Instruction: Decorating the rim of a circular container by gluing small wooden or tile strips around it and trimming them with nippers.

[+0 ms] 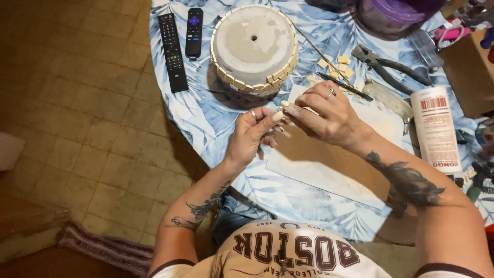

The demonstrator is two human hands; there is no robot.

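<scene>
Hands (pixel 288 126), then upturned pot (pixel 253 46), remotes (pixel 180 44)

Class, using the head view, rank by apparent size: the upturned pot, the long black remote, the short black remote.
1. Upturned pot, largest.
2. Long black remote.
3. Short black remote, smallest.
All lie at a similar distance, so the ranking is safe.

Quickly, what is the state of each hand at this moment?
Left hand: fingers closed, pinching a small cream square tile piece.
Right hand: fingers curled, touching the same piece; whether it grips cannot be told.
</scene>
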